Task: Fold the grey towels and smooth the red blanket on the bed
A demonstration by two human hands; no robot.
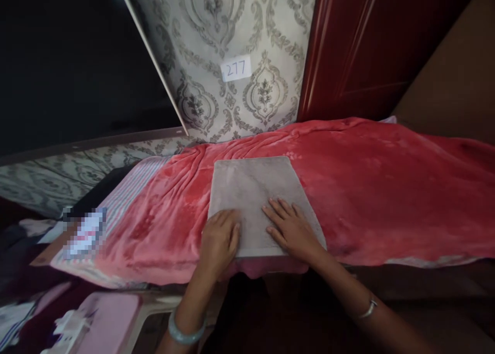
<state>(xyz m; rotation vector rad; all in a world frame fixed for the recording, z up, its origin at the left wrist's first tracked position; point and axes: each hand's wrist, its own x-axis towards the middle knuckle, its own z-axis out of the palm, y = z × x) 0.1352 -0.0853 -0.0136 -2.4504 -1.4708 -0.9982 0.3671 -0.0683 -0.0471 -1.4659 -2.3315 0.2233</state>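
A grey rectangular plush cloth [251, 189] lies spread flat on a red blanket. On its near left part rests my left hand [220, 238], fingers close together and slightly bent, a little blurred, with the thumb apart. My right hand [292, 227] lies on the near right part of the cloth, palm down and fingers spread. Neither hand appears to grasp anything. The cloth's near edge runs between my two wrists.
The red blanket [379, 189] covers a long surface against a patterned wall [209, 44]. A paper label reading 277 [236, 68] is on the wall. A dark screen [77, 65] stands at left, a reddish wooden panel [344, 49] at right. A pink stool [110, 318] is at lower left.
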